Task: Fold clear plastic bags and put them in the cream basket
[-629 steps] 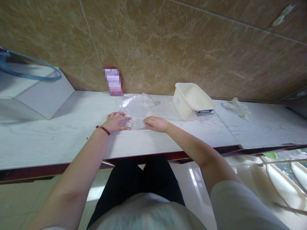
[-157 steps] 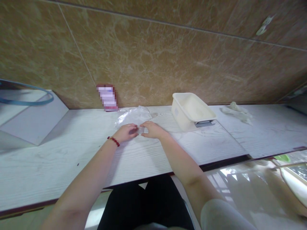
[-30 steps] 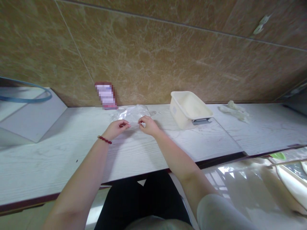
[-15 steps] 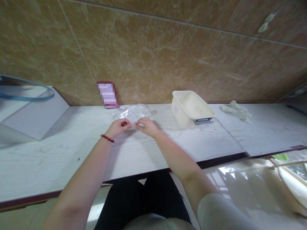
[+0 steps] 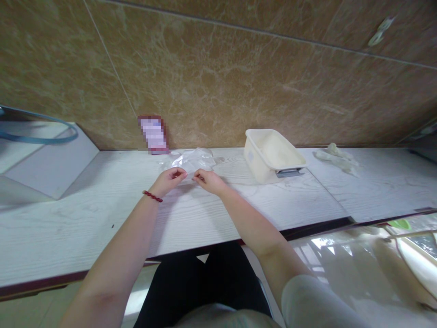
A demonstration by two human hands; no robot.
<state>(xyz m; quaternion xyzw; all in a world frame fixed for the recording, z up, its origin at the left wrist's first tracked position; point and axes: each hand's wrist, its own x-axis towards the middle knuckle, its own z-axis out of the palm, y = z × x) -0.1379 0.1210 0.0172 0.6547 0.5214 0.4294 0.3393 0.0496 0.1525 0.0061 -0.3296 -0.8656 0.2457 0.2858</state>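
Observation:
A clear plastic bag (image 5: pixel 196 159) lies crumpled on the white wood-grain counter, just beyond my fingers. My left hand (image 5: pixel 170 178), with a red beaded bracelet (image 5: pixel 152 196) at the wrist, is closed in a pinch at the bag's near edge. Facing it across a small gap, my right hand (image 5: pixel 207 181) pinches at the same edge with thumb and forefinger. The film between the fingertips is thin and see-through, so its exact outline is hard to make out.
Right of my hands stands a cream plastic bin (image 5: pixel 269 157) with a grey clip. Farther right lies a crumpled whitish glove-like piece (image 5: pixel 337 158). A blurred-out red and white item (image 5: pixel 153 135) leans on the wall. A white box (image 5: pixel 48 159) with a blue strap occupies the left.
The fingers of my right hand have curled in and turned slightly downward. My left fingers have closed a little more. The bag and bin stay in place.

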